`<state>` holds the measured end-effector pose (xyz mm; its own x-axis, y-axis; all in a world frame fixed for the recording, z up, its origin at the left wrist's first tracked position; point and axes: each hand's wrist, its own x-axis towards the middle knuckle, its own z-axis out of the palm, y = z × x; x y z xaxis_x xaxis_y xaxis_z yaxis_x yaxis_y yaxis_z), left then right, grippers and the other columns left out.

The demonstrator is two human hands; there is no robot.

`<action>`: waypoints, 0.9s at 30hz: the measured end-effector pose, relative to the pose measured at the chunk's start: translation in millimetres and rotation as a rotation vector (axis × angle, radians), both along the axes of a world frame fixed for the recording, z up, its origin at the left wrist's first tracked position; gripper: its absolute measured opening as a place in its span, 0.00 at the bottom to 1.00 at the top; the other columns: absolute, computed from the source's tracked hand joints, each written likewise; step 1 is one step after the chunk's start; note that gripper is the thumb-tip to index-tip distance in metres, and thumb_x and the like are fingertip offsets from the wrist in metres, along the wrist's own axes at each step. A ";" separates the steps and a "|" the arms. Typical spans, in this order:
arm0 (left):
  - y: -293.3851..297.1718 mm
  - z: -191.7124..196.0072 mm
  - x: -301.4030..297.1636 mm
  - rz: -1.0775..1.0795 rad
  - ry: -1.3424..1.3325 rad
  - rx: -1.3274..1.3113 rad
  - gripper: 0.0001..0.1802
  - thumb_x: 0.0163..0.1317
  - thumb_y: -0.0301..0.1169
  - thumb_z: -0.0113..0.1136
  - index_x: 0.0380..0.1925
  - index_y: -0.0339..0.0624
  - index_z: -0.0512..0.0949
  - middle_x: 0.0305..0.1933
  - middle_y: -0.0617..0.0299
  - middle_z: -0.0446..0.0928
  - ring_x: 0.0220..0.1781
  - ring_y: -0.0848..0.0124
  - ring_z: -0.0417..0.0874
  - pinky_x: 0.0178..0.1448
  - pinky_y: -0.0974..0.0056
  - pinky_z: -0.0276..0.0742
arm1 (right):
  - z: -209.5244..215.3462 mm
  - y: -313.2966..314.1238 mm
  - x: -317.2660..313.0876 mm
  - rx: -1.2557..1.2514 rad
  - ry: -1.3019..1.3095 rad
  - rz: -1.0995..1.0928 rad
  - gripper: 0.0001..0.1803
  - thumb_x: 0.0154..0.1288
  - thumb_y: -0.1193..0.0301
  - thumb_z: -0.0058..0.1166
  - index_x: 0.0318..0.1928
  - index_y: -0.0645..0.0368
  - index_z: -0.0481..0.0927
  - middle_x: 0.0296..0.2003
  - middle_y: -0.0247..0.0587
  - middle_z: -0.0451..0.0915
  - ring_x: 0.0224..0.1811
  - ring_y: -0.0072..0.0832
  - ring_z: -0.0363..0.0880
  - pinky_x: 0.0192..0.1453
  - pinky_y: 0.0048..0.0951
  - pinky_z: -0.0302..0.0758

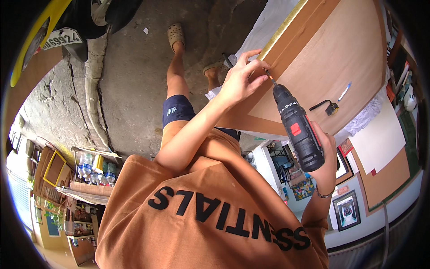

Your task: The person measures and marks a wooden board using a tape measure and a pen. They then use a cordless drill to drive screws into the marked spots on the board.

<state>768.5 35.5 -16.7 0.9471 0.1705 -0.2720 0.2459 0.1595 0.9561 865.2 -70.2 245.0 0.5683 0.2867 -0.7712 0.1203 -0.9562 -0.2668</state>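
Note:
My right hand (323,145) is wrapped round the handle of a black cordless drill (295,125) with a red patch on its side. The drill's slim bit (271,79) points up and left to the brown border of a large wooden frame (286,47) with a gold outer edge and a pale backing board. My left hand (244,76) lies at the frame's gold edge, its fingers bent and its thumb and forefinger close to the bit's tip. Whatever is pinched between them is too small to make out.
On the backing board lie a black-and-yellow tape measure (331,108) and a pen (344,91). White wrapping sheet (369,112) shows under the frame. A motorbike (67,40) stands at upper left on the concrete floor (134,67). Bottles (96,170) stand on a rack at left.

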 end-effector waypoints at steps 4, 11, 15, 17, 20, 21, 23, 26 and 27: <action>4.5 -8.2 8.6 -0.048 -0.026 -0.065 0.11 0.59 0.26 0.70 0.43 0.44 0.84 0.58 0.51 0.77 0.60 0.60 0.78 0.55 0.59 0.79 | -0.1 -3.4 -0.6 0.022 0.030 -0.064 0.20 0.49 0.69 0.66 0.43 0.60 0.76 0.26 0.52 0.79 0.30 0.53 0.79 0.35 0.39 0.73; 31.2 -25.1 34.4 -0.291 -0.142 -0.168 0.08 0.61 0.27 0.67 0.40 0.48 0.87 0.49 0.54 0.80 0.47 0.60 0.84 0.52 0.59 0.81 | -1.5 -9.4 -4.6 0.035 0.005 -0.062 0.21 0.48 0.70 0.65 0.45 0.61 0.77 0.26 0.53 0.79 0.29 0.52 0.79 0.34 0.37 0.73; 25.0 -14.3 48.8 -0.335 -0.051 -0.061 0.10 0.63 0.29 0.65 0.44 0.47 0.83 0.49 0.56 0.80 0.46 0.61 0.83 0.49 0.60 0.79 | -2.1 -11.1 -5.6 0.053 0.006 -0.095 0.21 0.48 0.70 0.66 0.43 0.61 0.77 0.27 0.53 0.79 0.30 0.53 0.80 0.34 0.37 0.74; 22.3 -7.9 48.0 -0.237 -0.030 -0.096 0.11 0.65 0.26 0.62 0.47 0.45 0.81 0.51 0.56 0.79 0.49 0.63 0.82 0.49 0.62 0.79 | -2.1 -11.6 -5.0 0.052 0.017 -0.106 0.20 0.48 0.69 0.66 0.43 0.60 0.77 0.27 0.53 0.79 0.30 0.53 0.80 0.34 0.39 0.74; 26.7 -5.2 40.9 -0.195 -0.100 -0.135 0.14 0.65 0.21 0.58 0.50 0.45 0.78 0.53 0.56 0.77 0.50 0.63 0.82 0.48 0.63 0.79 | -1.2 -11.5 -4.3 0.036 0.027 -0.111 0.19 0.48 0.70 0.66 0.42 0.60 0.76 0.27 0.54 0.79 0.31 0.54 0.80 0.34 0.40 0.74; 31.1 -4.7 34.6 -0.259 -0.123 -0.080 0.15 0.64 0.20 0.57 0.49 0.45 0.78 0.54 0.56 0.77 0.50 0.63 0.82 0.48 0.63 0.79 | -0.9 -11.5 -3.9 0.031 0.032 -0.112 0.19 0.48 0.69 0.66 0.41 0.60 0.76 0.27 0.54 0.79 0.31 0.54 0.80 0.34 0.40 0.74; 31.0 -3.8 28.1 -0.326 -0.133 0.037 0.15 0.61 0.20 0.61 0.47 0.46 0.80 0.51 0.58 0.78 0.46 0.65 0.82 0.46 0.62 0.79 | -0.7 -11.6 -3.2 0.026 0.037 -0.110 0.19 0.48 0.69 0.66 0.41 0.60 0.76 0.27 0.54 0.79 0.31 0.55 0.80 0.34 0.41 0.74; 26.8 -6.0 27.1 -0.360 -0.050 -0.002 0.13 0.59 0.21 0.64 0.44 0.45 0.81 0.49 0.59 0.78 0.42 0.66 0.82 0.45 0.61 0.78 | -1.3 -12.4 -2.7 0.035 0.031 -0.095 0.19 0.48 0.69 0.66 0.41 0.60 0.76 0.26 0.55 0.79 0.31 0.55 0.79 0.34 0.41 0.73; 25.5 -7.2 27.9 -0.358 -0.053 0.008 0.13 0.59 0.21 0.65 0.44 0.45 0.81 0.47 0.59 0.78 0.42 0.66 0.81 0.45 0.61 0.78 | -1.8 -12.8 -2.7 0.045 0.021 -0.085 0.19 0.48 0.69 0.66 0.41 0.60 0.76 0.26 0.55 0.79 0.31 0.56 0.79 0.34 0.41 0.73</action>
<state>796.4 61.0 -23.9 0.9600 -0.1727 -0.2206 0.2345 0.0644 0.9700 862.5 -82.9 243.2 0.5760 0.2727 -0.7706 0.0329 -0.9497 -0.3115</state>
